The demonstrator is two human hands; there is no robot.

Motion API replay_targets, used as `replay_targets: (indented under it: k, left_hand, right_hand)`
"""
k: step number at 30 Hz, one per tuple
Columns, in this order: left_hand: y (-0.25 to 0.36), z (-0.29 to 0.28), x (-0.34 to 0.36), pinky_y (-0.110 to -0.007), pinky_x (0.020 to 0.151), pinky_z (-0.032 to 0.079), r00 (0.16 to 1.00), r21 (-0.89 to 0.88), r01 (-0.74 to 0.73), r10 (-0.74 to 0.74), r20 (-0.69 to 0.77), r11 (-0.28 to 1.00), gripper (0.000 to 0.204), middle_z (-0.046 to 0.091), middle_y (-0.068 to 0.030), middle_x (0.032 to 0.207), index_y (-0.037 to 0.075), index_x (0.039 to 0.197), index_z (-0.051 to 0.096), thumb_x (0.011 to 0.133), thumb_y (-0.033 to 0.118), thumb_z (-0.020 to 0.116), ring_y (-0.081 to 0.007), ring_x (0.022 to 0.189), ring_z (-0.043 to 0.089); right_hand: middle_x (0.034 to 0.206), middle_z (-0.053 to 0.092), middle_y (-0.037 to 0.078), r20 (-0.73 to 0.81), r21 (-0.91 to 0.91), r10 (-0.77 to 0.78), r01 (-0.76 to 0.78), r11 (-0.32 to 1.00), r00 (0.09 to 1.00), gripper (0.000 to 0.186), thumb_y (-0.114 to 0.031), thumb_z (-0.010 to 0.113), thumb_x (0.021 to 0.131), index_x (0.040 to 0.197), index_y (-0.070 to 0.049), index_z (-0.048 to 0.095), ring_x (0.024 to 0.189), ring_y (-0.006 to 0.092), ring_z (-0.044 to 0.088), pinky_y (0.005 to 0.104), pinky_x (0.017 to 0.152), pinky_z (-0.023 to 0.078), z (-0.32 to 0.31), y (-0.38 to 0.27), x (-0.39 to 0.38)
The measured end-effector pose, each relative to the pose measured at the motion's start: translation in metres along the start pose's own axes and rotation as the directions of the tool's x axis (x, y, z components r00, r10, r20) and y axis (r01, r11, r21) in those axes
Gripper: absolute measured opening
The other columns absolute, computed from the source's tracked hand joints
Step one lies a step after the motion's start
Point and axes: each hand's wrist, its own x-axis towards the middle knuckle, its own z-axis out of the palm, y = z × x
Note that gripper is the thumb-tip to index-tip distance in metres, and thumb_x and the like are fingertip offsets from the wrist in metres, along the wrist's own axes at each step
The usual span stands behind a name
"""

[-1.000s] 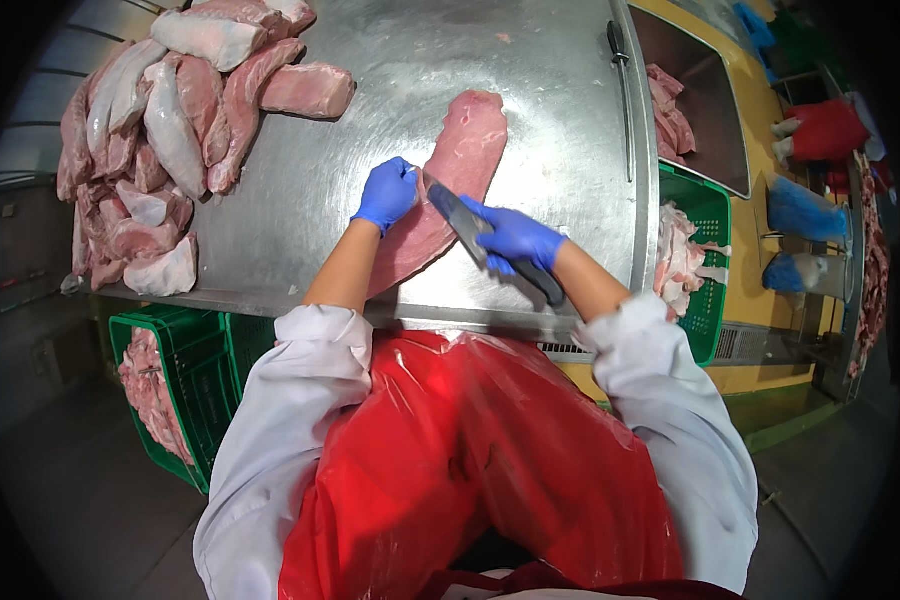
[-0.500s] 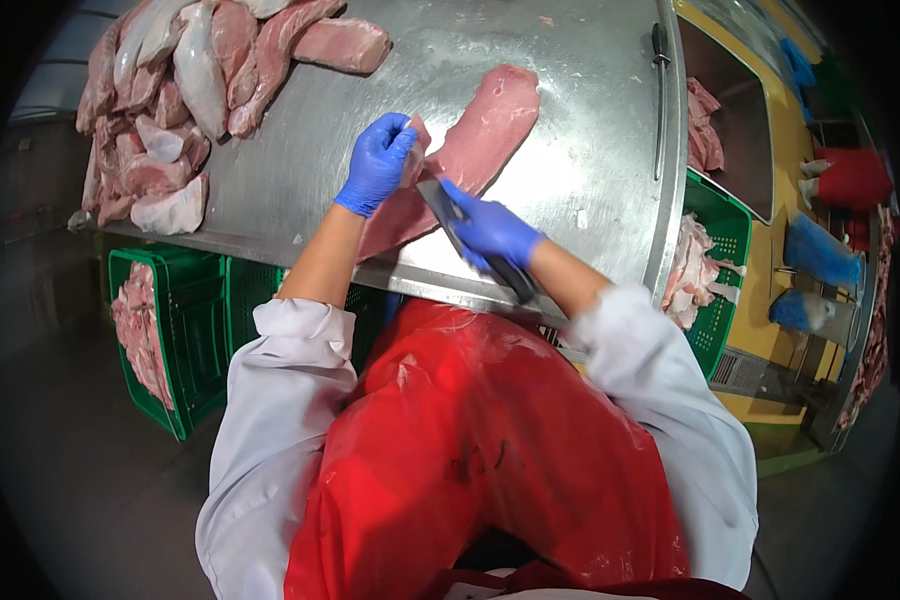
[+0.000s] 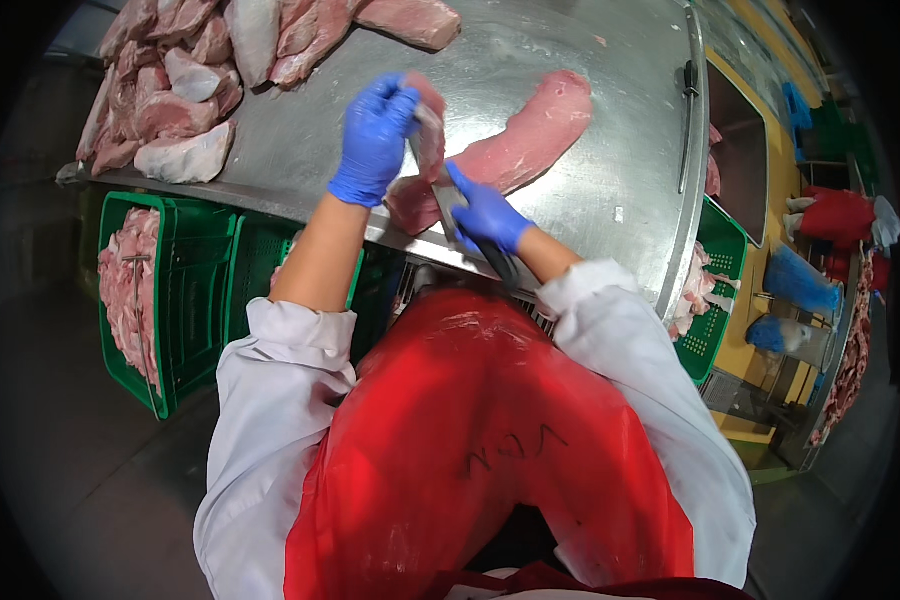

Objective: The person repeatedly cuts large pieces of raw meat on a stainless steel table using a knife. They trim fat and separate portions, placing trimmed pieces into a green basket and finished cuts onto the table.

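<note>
Steel bench [image 3: 630, 130] at twelve o'clock; left hand [image 3: 375, 140] pinches a meat strip [image 3: 431, 150], hanging longer than before; right hand [image 3: 490, 215] grips a knife [image 3: 453, 208]; green crate [image 3: 195, 290] at nine.

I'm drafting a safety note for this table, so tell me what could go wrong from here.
The left hand pinches a raised strip of meat close to the blade of the knife in the right hand; a slip might cut the glove or fingers.
The meat slab has one end near the edge of the metal table, so a hard pull could perhaps drag it off.
</note>
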Motion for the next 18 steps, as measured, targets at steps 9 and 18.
replay_targets:
  k: [9,18]
  left_hand:
    - [0.137,-0.069,-0.063,-0.024,0.071,0.047,0.968,-0.478,-0.123,0.21,0.134,0.87,0.011,0.063,-0.0044,0.095,0.004,0.101,0.061,0.1,0.014,0.056,-0.0109,0.082,0.06]
    - [0.177,-0.293,-0.215,-0.036,0.079,0.049,0.841,0.835,0.54,-0.109,-0.53,0.105,0.023,0.064,-0.0071,0.086,0.001,0.096,0.063,0.094,0.024,0.064,-0.0211,0.081,0.061]
  right_hand:
    - [0.084,0.069,0.017,0.039,-0.322,-0.333,0.327,0.888,0.942,0.076,-0.013,0.049,0.092,0.16,-0.021,0.015,0.059,0.0219,0.066,0.0359,0.061,0.056,0.085,0.0,0.056]
    - [0.078,0.067,0.007,-0.144,0.198,-0.064,0.092,0.976,0.988,0.049,-0.033,0.062,0.097,0.137,-0.008,0.052,0.058,0.0137,0.063,0.0298,0.054,0.055,0.026,0.062,-0.012]
